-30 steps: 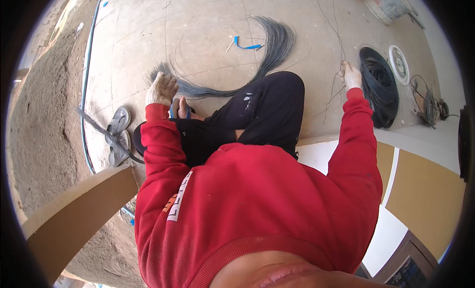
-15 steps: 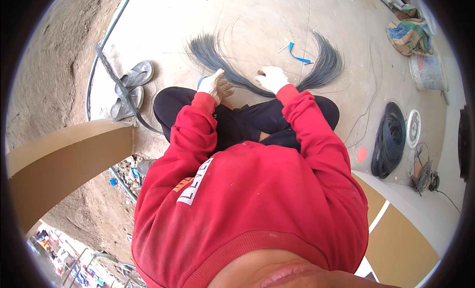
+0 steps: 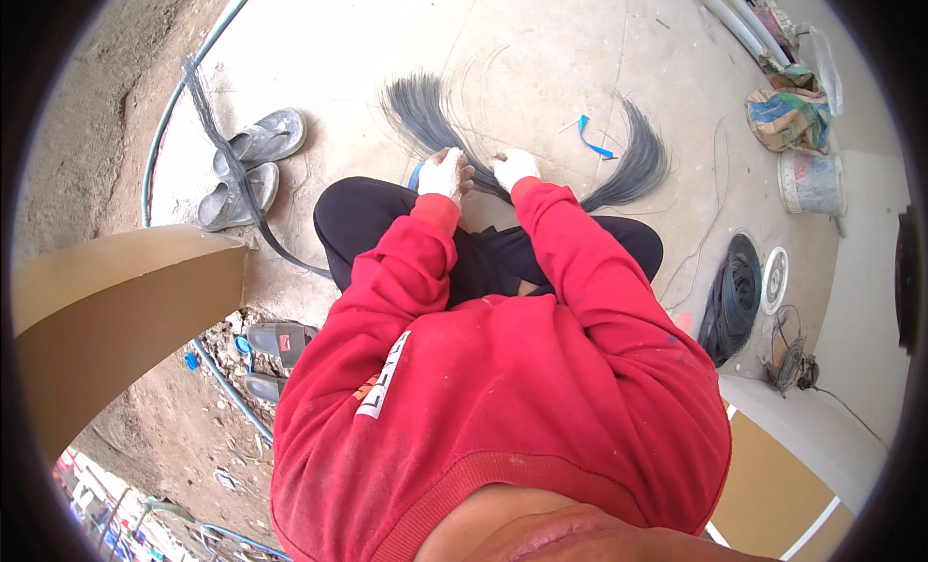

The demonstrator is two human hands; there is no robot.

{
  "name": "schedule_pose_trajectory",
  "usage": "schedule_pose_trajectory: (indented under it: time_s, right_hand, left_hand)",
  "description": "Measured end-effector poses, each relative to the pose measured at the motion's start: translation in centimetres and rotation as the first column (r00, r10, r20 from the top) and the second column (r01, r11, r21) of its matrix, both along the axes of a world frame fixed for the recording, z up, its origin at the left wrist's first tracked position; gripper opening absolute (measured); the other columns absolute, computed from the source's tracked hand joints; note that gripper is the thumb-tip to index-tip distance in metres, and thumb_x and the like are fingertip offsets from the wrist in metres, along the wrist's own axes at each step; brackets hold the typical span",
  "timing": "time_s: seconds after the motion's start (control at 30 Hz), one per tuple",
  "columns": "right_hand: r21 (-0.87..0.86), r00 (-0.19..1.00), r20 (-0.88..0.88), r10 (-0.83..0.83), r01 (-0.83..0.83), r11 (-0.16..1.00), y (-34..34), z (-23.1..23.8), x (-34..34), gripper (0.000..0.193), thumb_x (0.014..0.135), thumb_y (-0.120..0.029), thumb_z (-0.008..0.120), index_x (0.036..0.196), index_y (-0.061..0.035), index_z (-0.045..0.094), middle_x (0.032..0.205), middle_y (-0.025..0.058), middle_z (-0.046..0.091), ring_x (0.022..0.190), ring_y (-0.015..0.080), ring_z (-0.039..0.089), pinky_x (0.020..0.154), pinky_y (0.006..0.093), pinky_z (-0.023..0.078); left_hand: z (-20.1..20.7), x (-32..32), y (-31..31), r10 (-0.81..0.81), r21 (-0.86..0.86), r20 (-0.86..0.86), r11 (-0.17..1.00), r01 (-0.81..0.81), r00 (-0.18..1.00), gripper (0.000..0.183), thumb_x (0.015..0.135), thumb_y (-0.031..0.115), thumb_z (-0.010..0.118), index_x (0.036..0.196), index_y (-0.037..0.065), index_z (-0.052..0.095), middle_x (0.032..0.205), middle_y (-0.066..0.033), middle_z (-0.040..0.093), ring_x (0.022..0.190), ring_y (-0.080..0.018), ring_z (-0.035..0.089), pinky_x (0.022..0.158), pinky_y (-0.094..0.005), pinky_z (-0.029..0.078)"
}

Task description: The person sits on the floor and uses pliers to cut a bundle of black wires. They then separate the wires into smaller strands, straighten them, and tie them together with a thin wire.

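A curved bundle of thin dark wires lies on the concrete floor in front of my knees, its two ends fanning out left and right. My left hand and my right hand, both in dusty white gloves, grip the middle of the bundle close together. I sit cross-legged in black trousers and a red sweatshirt. A small blue strip lies on the floor just beyond my right hand.
A pair of grey sandals and a dark strap lie at the left. A coil of black wire and a white disc sit at the right, with a white bucket and sacks beyond. A tan beam is at my left.
My right hand came from far out at the right onto the wire bundle beside my left hand. The view swung left and the bundle now lies centred before me.
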State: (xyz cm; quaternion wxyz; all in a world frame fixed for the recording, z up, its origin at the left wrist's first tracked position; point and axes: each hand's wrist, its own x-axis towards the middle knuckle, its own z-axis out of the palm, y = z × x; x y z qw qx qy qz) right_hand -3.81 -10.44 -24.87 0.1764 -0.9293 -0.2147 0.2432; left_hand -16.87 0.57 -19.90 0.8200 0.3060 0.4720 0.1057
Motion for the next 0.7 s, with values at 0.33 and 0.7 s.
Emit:
schedule_pose_trajectory:
  time_s: [0.33, 0.7]
  right_hand:
    - [0.183, 0.986, -0.150, -0.077, 0.104, 0.978, -1.1, 0.6, 0.0, 0.031, 0.086, -0.029, 0.066, 0.105, -0.0058, 0.072, 0.102, 0.0185, 0.071, 0.095, 0.0361, 0.068, 0.083, 0.0411, 0.052]
    - [0.250, 0.970, 0.237, 0.061, -0.121, 0.961, -3.9, 3.3, -1.3, 0.026, 0.089, -0.027, 0.064, 0.102, -0.0049, 0.071, 0.093, 0.0139, 0.072, 0.075, 0.0218, 0.069, 0.072, 0.0342, 0.053]
  left_hand:
    - [-0.5, 0.7, 0.0, 0.030, -0.009, -0.024, 1.000, -0.030, 0.999, 0.050, 0.092, 0.018, 0.063, 0.137, 0.002, 0.046, 0.105, -0.0135, 0.065, 0.082, -0.0254, 0.067, 0.060, -0.0358, 0.055]
    - [-1.9, 3.5, -2.6, 0.050, 0.671, -0.526, 0.638, 0.378, 0.849, 0.081, 0.076, 0.021, 0.075, 0.144, -0.002, 0.037, 0.123, -0.0251, 0.060, 0.110, -0.0331, 0.063, 0.095, -0.0352, 0.049]
